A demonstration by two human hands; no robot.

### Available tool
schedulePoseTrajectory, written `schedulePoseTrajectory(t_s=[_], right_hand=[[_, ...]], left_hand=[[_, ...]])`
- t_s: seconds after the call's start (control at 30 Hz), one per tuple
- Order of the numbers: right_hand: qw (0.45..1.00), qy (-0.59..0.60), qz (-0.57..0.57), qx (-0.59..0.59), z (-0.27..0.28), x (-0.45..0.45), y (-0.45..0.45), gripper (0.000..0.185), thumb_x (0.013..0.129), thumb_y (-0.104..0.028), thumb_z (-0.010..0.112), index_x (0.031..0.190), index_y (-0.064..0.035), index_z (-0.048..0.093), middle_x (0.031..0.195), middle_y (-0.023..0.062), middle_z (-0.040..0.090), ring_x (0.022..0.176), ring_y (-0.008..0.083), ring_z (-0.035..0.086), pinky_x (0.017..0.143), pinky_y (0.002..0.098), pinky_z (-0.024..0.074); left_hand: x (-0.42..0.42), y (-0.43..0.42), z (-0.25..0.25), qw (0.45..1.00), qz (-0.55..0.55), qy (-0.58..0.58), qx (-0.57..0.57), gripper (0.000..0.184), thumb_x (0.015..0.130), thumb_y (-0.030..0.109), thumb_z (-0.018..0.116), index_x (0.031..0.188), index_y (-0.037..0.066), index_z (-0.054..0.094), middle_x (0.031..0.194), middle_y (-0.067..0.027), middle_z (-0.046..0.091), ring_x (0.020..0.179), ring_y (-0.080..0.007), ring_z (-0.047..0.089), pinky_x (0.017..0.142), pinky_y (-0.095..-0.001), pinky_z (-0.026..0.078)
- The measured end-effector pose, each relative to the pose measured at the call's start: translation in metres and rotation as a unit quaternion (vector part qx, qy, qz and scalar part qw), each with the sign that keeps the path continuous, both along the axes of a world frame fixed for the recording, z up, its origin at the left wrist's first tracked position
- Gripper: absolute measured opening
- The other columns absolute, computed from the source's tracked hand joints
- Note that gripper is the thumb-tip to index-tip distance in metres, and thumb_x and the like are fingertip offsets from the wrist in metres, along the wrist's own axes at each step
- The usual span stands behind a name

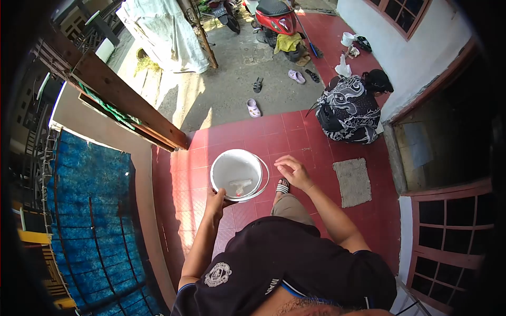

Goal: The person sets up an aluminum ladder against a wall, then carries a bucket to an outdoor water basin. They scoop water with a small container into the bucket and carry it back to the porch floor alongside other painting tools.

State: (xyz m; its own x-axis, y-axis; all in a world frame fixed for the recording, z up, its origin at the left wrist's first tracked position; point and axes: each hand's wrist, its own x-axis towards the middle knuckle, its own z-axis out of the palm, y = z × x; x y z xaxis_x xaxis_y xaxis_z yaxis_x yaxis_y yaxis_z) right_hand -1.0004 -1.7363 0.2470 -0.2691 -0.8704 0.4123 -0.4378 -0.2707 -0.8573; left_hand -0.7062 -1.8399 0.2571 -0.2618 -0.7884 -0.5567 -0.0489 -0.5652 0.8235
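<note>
A white bucket (pixel 221 171) with a thin wire handle is tilted so that its inside faces me. Something small, pale and reddish lies at its bottom, too small to make out. My left hand (pixel 215 201) grips the bucket's lower left rim, thumb over the edge. To the right of the bucket, my right hand (pixel 293 171) is raised above the red tiles with its fingers apart and nothing in them. It does not touch the bucket or its handle.
Another person (pixel 348 110) crouches at the right by the wall. A grey mat (pixel 352 182) lies on the red tiled floor (pixel 253 138). Sandals (pixel 253 108) lie beyond the tiles. A wooden post (pixel 126 102) stands at left, and a red motorbike (pixel 276 22) stands farther back.
</note>
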Motion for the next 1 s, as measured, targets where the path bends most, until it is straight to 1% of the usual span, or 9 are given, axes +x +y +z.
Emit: schedulePoseTrajectory(t_s=[0.1, 0.2, 0.33, 0.47, 0.53, 0.63, 0.73, 0.87, 1.0], right_hand=[[0.999, -0.027, -0.025, 0.041, -0.039, -0.075, -0.032, 0.010, 0.087, -0.011, 0.062, 0.091, -0.0030, 0.067, 0.093, 0.0080, 0.065, 0.084, 0.0204, 0.063, 0.074, 0.0302, 0.0506], [0.956, -0.224, -0.066, 0.175, -0.084, -0.154, -0.059, 0.016, 0.090, -0.013, 0.059, 0.092, 0.0005, 0.067, 0.090, 0.0075, 0.066, 0.080, 0.0131, 0.063, 0.073, 0.0269, 0.0502], [0.946, -0.160, -0.107, 0.260, -0.112, -0.253, -0.093, 0.020, 0.091, -0.019, 0.059, 0.090, -0.0012, 0.067, 0.083, 0.0049, 0.067, 0.075, 0.0124, 0.063, 0.067, 0.0242, 0.0493], [0.901, -0.250, -0.183, 0.304, -0.126, -0.322, -0.146, 0.017, 0.089, -0.018, 0.059, 0.091, -0.0030, 0.067, 0.082, 0.0032, 0.067, 0.073, 0.0096, 0.063, 0.062, 0.0234, 0.0482], [0.891, -0.249, -0.201, 0.322, -0.129, -0.351, -0.177, 0.017, 0.090, -0.018, 0.059, 0.091, -0.0033, 0.067, 0.081, 0.0029, 0.067, 0.072, 0.0099, 0.063, 0.062, 0.0231, 0.0480], [0.877, -0.260, -0.223, 0.337, -0.148, -0.393, -0.220, 0.017, 0.090, -0.019, 0.059, 0.091, -0.0038, 0.067, 0.080, 0.0025, 0.066, 0.071, 0.0097, 0.062, 0.061, 0.0226, 0.0476], [0.847, -0.316, -0.248, 0.347, -0.158, -0.431, -0.258, 0.019, 0.091, -0.021, 0.059, 0.087, -0.0032, 0.066, 0.076, 0.0023, 0.065, 0.067, 0.0093, 0.061, 0.059, 0.0223, 0.0469], [0.858, -0.269, -0.269, 0.345, -0.098, -0.504, -0.352, 0.030, 0.092, -0.028, 0.058, 0.077, -0.0025, 0.063, 0.069, 0.0027, 0.062, 0.060, 0.0088, 0.058, 0.056, 0.0225, 0.0452], [0.888, -0.289, -0.265, 0.240, 0.033, -0.570, -0.465, 0.045, 0.093, -0.037, 0.057, 0.065, -0.0018, 0.056, 0.059, 0.0010, 0.054, 0.054, 0.0072, 0.051, 0.052, 0.0231, 0.0412]], left_hand=[[-0.029, -0.059, -0.010, 0.997, 0.069, -0.035, -0.025, 0.030, 0.082, 0.006, 0.051, 0.101, -0.004, 0.029, 0.098, -0.0238, 0.047, 0.073, -0.0339, 0.064, 0.056, -0.0483, 0.061], [-0.068, -0.114, 0.001, 0.991, 0.101, -0.053, -0.073, 0.031, 0.083, 0.006, 0.051, 0.100, -0.004, 0.029, 0.093, -0.0237, 0.049, 0.065, -0.0334, 0.065, 0.054, -0.0454, 0.061], [-0.117, -0.186, 0.006, 0.985, 0.129, -0.044, -0.102, 0.032, 0.083, 0.006, 0.051, 0.104, -0.005, 0.029, 0.098, -0.0250, 0.050, 0.069, -0.0326, 0.065, 0.055, -0.0420, 0.062], [-0.174, -0.277, -0.005, 0.989, 0.105, -0.038, -0.101, 0.032, 0.084, 0.008, 0.051, 0.105, -0.006, 0.030, 0.098, -0.0256, 0.050, 0.071, -0.0335, 0.066, 0.055, -0.0418, 0.062], [-0.231, -0.314, 0.023, 0.988, 0.073, -0.031, -0.136, 0.034, 0.084, 0.009, 0.050, 0.105, -0.007, 0.029, 0.098, -0.0257, 0.050, 0.071, -0.0331, 0.066, 0.055, -0.0412, 0.062], [-0.287, -0.401, -0.022, 0.990, 0.055, -0.076, -0.102, 0.032, 0.082, 0.008, 0.046, 0.104, -0.012, 0.033, 0.096, -0.0262, 0.054, 0.069, -0.0338, 0.066, 0.057, -0.0402, 0.062], [-0.364, -0.480, -0.037, 0.994, 0.043, -0.066, -0.076, 0.036, 0.082, 0.009, 0.049, 0.106, -0.010, 0.031, 0.096, -0.0250, 0.052, 0.070, -0.0338, 0.066, 0.058, -0.0408, 0.062], [-0.469, -0.578, -0.037, 0.995, -0.012, -0.082, -0.058, 0.029, 0.082, 0.010, 0.051, 0.098, -0.005, 0.031, 0.095, -0.0228, 0.049, 0.074, -0.0324, 0.064, 0.066, -0.0464, 0.061], [-0.573, -0.657, -0.040, 0.993, -0.081, -0.043, -0.072, 0.028, 0.082, 0.009, 0.050, 0.098, -0.005, 0.032, 0.096, -0.0223, 0.048, 0.077, -0.0322, 0.064, 0.067, -0.0463, 0.061]])
